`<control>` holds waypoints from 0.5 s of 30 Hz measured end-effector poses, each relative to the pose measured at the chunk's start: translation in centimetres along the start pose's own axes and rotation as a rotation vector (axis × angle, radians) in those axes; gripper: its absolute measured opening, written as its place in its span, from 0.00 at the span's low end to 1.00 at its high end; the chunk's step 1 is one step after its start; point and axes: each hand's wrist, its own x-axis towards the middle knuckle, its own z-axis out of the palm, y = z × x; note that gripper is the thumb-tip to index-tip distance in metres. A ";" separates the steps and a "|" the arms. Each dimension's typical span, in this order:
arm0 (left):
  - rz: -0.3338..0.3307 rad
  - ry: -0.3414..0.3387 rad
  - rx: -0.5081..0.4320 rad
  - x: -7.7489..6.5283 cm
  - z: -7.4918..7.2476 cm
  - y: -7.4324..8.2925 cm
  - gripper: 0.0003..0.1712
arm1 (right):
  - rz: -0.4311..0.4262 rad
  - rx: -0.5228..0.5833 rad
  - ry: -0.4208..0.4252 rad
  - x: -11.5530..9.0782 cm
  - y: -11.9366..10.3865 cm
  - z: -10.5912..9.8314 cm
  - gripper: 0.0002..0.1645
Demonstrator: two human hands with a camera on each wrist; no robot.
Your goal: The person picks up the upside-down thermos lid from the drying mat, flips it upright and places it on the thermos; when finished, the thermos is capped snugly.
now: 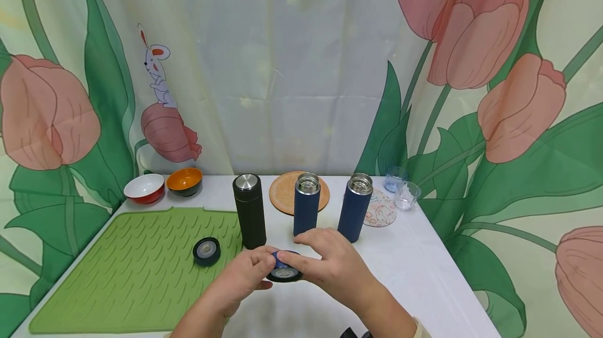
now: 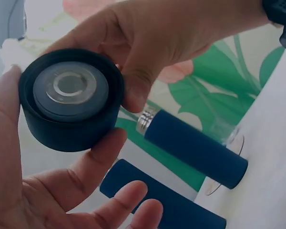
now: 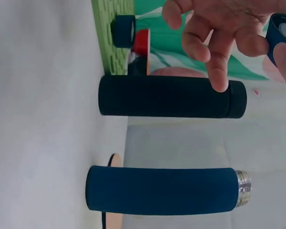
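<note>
Over the table's front, my left hand (image 1: 247, 278) and right hand (image 1: 332, 265) hold one blue bottle lid (image 1: 285, 273) between them. Its round inner seal (image 2: 70, 88) is turned towards the left wrist camera. The left thumb and fingers pinch one side, the right thumb and finger the other. Beyond the hands stand two blue bottles, one in the middle (image 1: 306, 207) and one to its right (image 1: 355, 210), both uncapped with bare steel necks. Left of them a black bottle (image 1: 250, 212) stands upright with its lid on.
A second dark lid (image 1: 206, 251) lies underside up on the green mat (image 1: 141, 275). Behind the mat are a red-and-white bowl (image 1: 145, 189) and an orange bowl (image 1: 185, 181). A round wooden board (image 1: 285, 191), a patterned coaster (image 1: 380, 210) and two glasses (image 1: 407, 195) are at the back.
</note>
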 end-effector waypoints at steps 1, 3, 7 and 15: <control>0.004 0.009 -0.003 0.0 0.1 0.0 0.45 | 0.010 -0.001 -0.008 -0.1 0.0 0.0 0.47; 0.020 0.042 -0.004 -0.1 0.2 0.1 0.37 | 0.050 0.009 -0.038 -0.2 -0.2 0.1 0.47; 0.067 0.173 0.019 -0.2 0.5 0.4 0.21 | 0.211 0.082 -0.114 -0.3 -0.7 -0.1 0.47; 0.157 0.384 0.129 -0.5 1.2 0.8 0.31 | 0.740 0.424 -0.176 0.0 -1.2 -1.0 0.53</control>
